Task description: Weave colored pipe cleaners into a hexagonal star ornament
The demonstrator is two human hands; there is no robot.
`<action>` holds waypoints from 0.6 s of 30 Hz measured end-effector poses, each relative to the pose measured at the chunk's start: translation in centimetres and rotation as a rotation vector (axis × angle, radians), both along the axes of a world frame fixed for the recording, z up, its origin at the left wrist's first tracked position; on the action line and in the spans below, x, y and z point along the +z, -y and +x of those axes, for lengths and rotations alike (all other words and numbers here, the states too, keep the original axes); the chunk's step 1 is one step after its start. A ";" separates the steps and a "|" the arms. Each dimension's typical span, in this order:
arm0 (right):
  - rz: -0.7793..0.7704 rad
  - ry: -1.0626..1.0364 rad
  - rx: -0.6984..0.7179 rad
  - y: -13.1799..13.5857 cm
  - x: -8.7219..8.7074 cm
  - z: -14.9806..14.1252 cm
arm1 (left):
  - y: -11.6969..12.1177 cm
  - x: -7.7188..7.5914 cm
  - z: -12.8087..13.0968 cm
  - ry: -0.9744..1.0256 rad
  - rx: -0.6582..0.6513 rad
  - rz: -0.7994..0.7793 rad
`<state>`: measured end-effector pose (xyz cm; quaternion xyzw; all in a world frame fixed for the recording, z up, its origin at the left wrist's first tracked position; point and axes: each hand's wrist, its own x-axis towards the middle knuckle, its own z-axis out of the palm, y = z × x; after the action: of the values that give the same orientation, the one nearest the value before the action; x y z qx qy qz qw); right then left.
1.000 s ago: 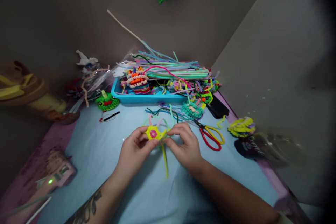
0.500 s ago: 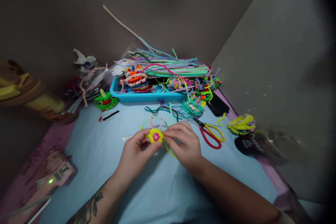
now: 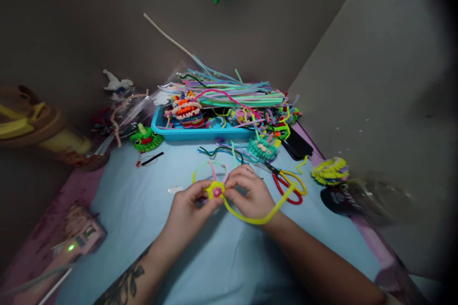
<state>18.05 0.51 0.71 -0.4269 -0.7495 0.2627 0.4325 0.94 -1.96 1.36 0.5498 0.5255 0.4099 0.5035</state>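
The worktop (image 3: 125, 214), spread with a pale blue cloth, carries everything here, and beyond the fingers a blue tray (image 3: 200, 135) stands on it, loaded with fuzzy stems. The left hand (image 3: 188, 210) and the right hand (image 3: 252, 196) meet in front of this tray, with their fingertips almost side by side. To the right of the right fingers lie the scissors (image 3: 275, 170), apart from them, their handles pointing right and toward the person. The yellow stem (image 3: 255, 221) starts at the right fingertips, runs right and toward the person, crosses in front of the right wrist, and then its free end bends up and away; so its long axis goes mostly sideways, and the right hand is clearly the nearer one. Whether this end touches the scissors, I cannot tell. Behind the fingertips rises a thin green and yellow loop (image 3: 210, 163). The small yellow flower piece (image 3: 213, 185) sits between both hands: the left fingers grip its left side, and the right fingers are pinched together on its right edge. Its pink centre (image 3: 217, 192) faces upward to the person.
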 end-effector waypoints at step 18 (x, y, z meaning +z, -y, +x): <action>0.227 -0.092 0.055 1.1 -0.1 -1.2 | -1.1 0.0 -0.6 0.297 0.170 -0.176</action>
<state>16.87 -0.56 0.64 -0.3420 -0.7653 0.2074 0.5044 0.32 -0.87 1.41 0.3909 0.5239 0.4802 0.5850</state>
